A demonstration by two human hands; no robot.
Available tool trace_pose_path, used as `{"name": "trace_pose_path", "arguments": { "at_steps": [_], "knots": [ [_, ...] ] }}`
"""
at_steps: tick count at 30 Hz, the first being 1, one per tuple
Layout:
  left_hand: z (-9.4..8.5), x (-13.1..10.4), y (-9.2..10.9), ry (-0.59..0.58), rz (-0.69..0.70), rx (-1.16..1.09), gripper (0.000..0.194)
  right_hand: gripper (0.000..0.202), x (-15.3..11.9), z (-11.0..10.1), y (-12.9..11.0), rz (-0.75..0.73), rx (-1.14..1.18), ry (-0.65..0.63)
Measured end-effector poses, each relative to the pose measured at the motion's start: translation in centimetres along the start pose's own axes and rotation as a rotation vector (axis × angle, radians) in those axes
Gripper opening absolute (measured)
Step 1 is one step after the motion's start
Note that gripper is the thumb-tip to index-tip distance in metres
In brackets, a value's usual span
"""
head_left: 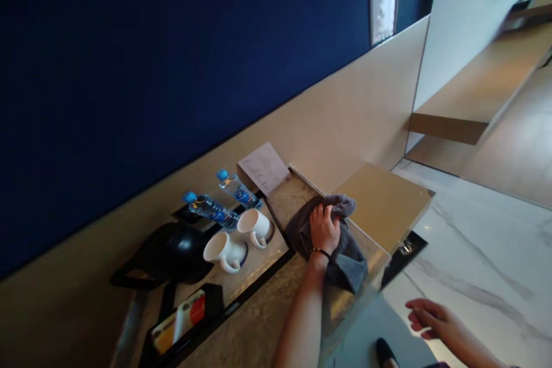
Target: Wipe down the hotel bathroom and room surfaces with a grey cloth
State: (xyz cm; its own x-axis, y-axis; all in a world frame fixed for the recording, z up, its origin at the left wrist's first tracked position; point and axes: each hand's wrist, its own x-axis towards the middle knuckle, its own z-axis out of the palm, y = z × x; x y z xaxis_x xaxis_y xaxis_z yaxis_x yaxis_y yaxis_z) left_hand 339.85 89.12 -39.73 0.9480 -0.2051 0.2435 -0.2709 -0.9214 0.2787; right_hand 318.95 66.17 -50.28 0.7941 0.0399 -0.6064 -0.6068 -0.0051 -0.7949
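My left hand [325,229], with a dark band at the wrist, presses on a bunched grey cloth [350,259], its fingers curled into the fabric. The cloth lies on the stone-patterned top of a counter [284,187] near its right end. Out to the right, my right hand [431,317] hangs in the air over the floor, fingers loosely bent and holding nothing. Left of the cloth, two white mugs [226,250] stand on a tray [269,250]. A white card [264,168] stands behind the cloth, against the wall.
Two blue-capped water bottles [213,211] stand behind the mugs. A black kettle [172,256] is at the left, with a dark holder of colourful packets [179,322] in front. A lower wooden surface [379,195] adjoins the counter's right end, beside marble floor [478,253].
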Motion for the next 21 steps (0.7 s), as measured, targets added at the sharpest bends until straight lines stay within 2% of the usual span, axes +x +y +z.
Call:
{"name": "trace_pose_path", "arguments": {
  "at_steps": [5,8,11,15,18,21],
  "knots": [
    [0.7,0.0,-0.9,0.048,0.040,-0.054,0.034,0.061,-2.6,-6.3,-0.5,0.014,0.101,0.175],
    [1.0,0.0,-1.0,0.058,0.042,-0.031,0.036,0.067,-4.9,-9.5,-1.3,0.093,0.151,0.243],
    [1.2,-0.4,-1.0,0.083,-0.008,0.014,0.038,0.070,-6.0,-12.6,-1.4,0.177,0.217,0.278],
    [1.1,-1.1,-0.7,0.142,-0.191,0.098,0.041,0.078,-4.5,-18.4,-1.1,0.236,0.242,0.296],
    [0.9,-1.2,0.3,0.164,-0.351,0.188,0.043,0.080,-2.6,-24.2,-1.8,0.232,0.231,0.300],
    [0.9,-1.0,2.2,0.148,-0.495,0.289,0.043,0.079,-1.1,-30.5,-3.3,0.203,0.210,0.327]
  ]
}}
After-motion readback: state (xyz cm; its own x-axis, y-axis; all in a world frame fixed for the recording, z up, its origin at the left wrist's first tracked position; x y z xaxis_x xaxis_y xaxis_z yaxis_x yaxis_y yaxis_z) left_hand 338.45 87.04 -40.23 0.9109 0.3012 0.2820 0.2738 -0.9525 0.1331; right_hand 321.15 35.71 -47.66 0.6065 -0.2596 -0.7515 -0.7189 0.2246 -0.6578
